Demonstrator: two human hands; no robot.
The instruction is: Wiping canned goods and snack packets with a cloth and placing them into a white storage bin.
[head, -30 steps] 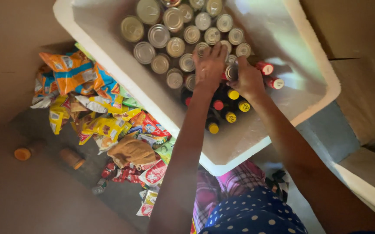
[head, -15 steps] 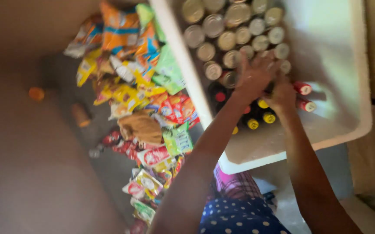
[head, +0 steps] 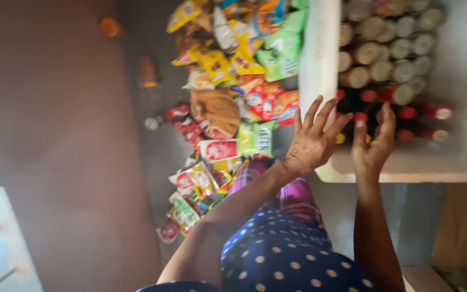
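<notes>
Overhead, a white foam cooler box (head: 320,59) was seen at about one o'clock, its long left wall running down the middle of the view and its near rim (head: 406,176) lying just under the hands. Rows of round metal can tops (head: 376,51) were packed into the far part of the box, and dark bottles with red and yellow caps (head: 406,113) were laid nearest the rim.

The left hand (head: 314,140) was held with its fingers spread wide and nothing gripped, over the box's near left corner; whether the edge was touched could not be told. The right hand (head: 374,148) was raised just beside it, at three o'clock, fingers loosely open and empty, its fingertips over the red-capped bottles.

A heap of bright snack packets (head: 233,92) was spread at eleven o'clock, tight against the outside of the left wall. Bare brown floor (head: 55,135) was left open at nine o'clock, where a small orange lid (head: 109,26) and a brown jar (head: 148,72) were lying well apart from the heap.
</notes>
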